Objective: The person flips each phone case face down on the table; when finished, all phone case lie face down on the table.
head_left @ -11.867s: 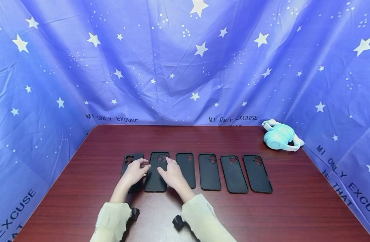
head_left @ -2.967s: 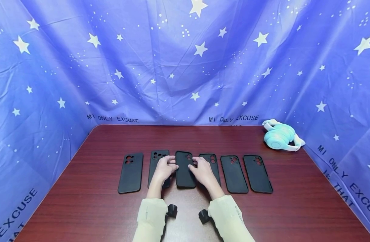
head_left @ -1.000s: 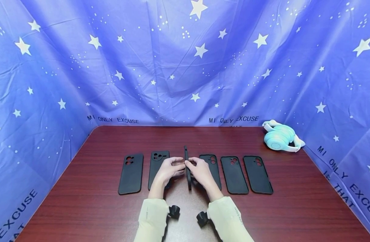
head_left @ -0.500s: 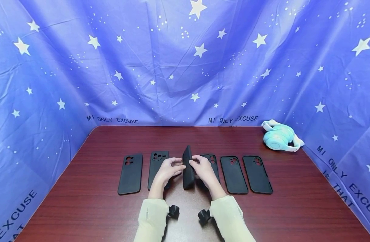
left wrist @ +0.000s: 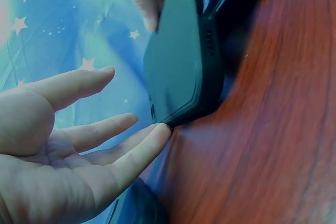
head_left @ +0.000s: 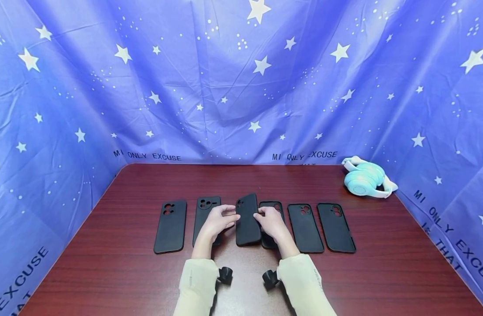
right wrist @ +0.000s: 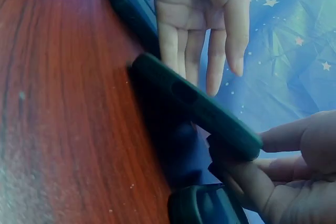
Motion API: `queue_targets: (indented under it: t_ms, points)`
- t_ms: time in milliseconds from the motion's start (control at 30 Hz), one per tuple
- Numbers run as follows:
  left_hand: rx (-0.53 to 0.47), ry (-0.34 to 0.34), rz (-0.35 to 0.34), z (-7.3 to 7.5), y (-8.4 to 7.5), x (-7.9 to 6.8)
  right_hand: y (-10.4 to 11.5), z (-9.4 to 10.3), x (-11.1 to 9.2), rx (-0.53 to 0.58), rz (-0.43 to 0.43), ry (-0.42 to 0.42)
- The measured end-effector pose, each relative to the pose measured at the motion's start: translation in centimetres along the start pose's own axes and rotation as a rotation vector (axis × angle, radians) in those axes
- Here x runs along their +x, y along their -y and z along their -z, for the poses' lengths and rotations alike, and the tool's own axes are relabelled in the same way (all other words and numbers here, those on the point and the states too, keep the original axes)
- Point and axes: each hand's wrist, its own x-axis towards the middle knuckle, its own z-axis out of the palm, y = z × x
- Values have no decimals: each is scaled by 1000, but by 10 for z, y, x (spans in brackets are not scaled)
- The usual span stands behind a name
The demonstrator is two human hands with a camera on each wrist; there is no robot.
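In the head view, a black phone case (head_left: 248, 221), third from the left in a row, is tilted with its outer back facing up and its right edge raised. My right hand (head_left: 270, 220) pinches that edge between thumb and fingers, as the right wrist view also shows. My left hand (head_left: 215, 223) is at the opposite edge; in the left wrist view its fingers (left wrist: 149, 142) are extended, one fingertip at the case's low edge. The second phone case (head_left: 205, 215) lies partly beneath my left hand, and the fourth phone case (head_left: 270, 240) partly behind my right.
At the left end of the row lies another black phone case (head_left: 171, 228). Two more, a phone case (head_left: 306, 230) and a phone case (head_left: 337, 230), lie inner side up on the right. Light blue headphones (head_left: 365, 177) sit at the back right of the red-brown table (head_left: 241, 180).
The third phone case, flat with its inside up 3 s ago, stood on edge and has turned over toward the right. Earlier my hands were at the second phone case, which is now flipped too.
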Motion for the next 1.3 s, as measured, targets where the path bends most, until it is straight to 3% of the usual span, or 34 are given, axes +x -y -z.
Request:
queue_targets:
  t_ms: [167, 767, 967, 1100, 1300]
  points:
    - [15, -5, 5, 5, 0, -1, 2, -4, 1, -115, 55, -16]
    - [160, -32, 8, 7, -6, -6, 7, -20, -5, -324, 118, -115]
    - [158, -21, 24, 8, -6, -6, 8, -21, -8, -349, 152, -121]
    - [154, -49, 3, 7, -7, -5, 6, -17, -6, -339, 176, -128]
    - [107, -104, -75, 0, -11, -6, 1, -3, -4, -206, 172, -149]
